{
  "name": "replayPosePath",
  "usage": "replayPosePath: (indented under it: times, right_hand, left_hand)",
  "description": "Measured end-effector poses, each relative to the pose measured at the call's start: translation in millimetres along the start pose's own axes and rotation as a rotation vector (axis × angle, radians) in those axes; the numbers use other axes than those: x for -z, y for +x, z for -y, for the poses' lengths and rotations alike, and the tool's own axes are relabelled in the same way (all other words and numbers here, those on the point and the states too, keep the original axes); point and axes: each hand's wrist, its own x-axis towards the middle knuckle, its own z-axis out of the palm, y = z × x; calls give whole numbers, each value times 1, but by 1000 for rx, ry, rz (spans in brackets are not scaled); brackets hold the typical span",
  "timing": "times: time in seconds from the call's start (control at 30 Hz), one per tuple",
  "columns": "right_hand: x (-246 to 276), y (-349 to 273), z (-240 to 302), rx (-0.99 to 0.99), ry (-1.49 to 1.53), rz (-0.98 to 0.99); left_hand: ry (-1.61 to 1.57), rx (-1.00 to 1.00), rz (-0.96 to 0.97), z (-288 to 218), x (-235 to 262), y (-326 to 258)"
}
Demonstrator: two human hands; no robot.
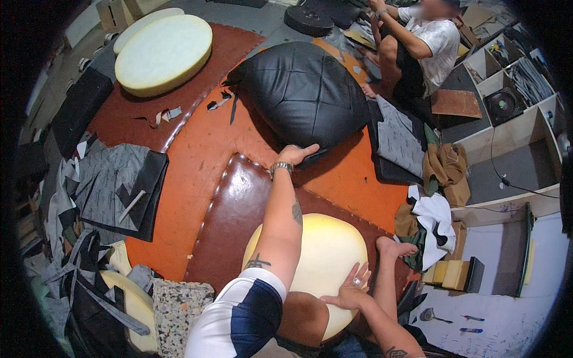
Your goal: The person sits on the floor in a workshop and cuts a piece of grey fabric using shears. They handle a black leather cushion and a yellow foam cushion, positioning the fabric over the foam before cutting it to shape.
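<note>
Cushion (301,89), black and seemingly already filled, lay on the orange sheet (173,209); the left hand (292,154) met its near edge, grip not discernible. The right hand (351,292), fingers spread, grasping nothing, rested on a bare foam pad (328,253), apparently left to cover.

Orange and maroon sheeting (179,203) covers part of the grey floor (248,21) beside open, pale-edged compartment shelving (501,207).
</note>
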Motion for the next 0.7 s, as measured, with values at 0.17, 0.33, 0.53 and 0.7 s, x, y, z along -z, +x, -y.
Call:
replayPosePath:
  times: [0.17, 0.33, 0.53, 0.7]
  right_hand:
    - [-3, -3, 1, 16, 35, -48]
    - [-4, -2, -1, 17, -12, -58]
    - [-5, -2, -1, 23, -10, -63]
    - [-2, -5, -1, 35, 8, -64]
  left_hand:
    - [272, -35, -57, 12, -1, 10]
    - [299, 69, -203, 21, -15, 8]
    - [321, 64, -247, 28, -6, 5]
    - [292, 209, -412, -3, -11, -27]
